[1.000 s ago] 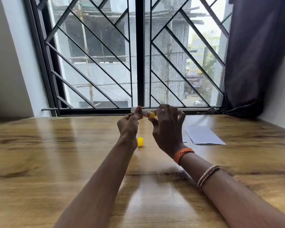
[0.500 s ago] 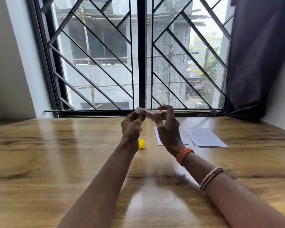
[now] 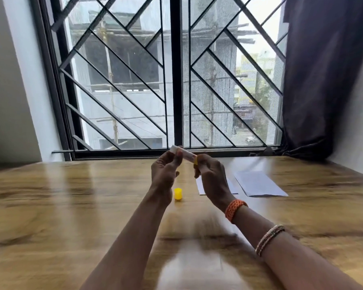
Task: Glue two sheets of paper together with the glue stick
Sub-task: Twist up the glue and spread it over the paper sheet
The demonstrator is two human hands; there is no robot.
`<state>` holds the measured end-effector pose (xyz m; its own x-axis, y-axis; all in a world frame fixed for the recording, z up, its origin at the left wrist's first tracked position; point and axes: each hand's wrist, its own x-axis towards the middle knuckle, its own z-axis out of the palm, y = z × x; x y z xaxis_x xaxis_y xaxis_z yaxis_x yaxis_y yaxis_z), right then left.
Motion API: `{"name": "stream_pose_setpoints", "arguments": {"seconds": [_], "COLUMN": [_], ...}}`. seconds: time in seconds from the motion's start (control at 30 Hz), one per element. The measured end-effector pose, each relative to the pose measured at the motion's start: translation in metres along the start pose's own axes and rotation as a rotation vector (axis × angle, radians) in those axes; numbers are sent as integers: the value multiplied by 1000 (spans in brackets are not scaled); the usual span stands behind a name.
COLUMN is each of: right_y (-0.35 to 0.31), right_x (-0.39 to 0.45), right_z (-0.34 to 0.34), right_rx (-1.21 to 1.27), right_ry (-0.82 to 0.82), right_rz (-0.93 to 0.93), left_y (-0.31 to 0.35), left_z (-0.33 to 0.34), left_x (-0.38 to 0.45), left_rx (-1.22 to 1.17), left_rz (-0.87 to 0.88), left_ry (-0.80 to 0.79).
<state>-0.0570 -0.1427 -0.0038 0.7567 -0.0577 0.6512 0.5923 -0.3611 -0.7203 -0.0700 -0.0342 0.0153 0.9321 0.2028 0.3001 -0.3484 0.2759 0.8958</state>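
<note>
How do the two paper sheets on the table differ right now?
The right sheet lies fully in view, while the left sheet is mostly hidden behind the right hand. The right sheet sits farther from the yellow cap; the left sheet lies closer to it. Both are white, flat on the table, untouched.

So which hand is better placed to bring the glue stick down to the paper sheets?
The right hand, probably. It grips the yellow base end of the glue stick, and both paper sheets lie on its side of the table. The left hand holds the other end, farther away.
</note>
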Motion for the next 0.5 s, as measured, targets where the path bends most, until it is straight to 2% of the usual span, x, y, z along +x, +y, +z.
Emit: {"name": "stream_pose_setpoints", "arguments": {"seconds": [0.2,0.37,0.5], "right_y": [2,3,6], "right_x": [3,-1,3], "right_z": [5,6,-1], "right_rx": [163,171,140], "right_ry": [6,-24,-110], "right_rz": [79,64,56], "left_y": [-4,-2,-3], "left_z": [-1,-1,-2], "left_x": [1,2,0], "left_rx": [31,-7,13], "left_rz": [67,102,71], "left_ry": [29,35,38]}}
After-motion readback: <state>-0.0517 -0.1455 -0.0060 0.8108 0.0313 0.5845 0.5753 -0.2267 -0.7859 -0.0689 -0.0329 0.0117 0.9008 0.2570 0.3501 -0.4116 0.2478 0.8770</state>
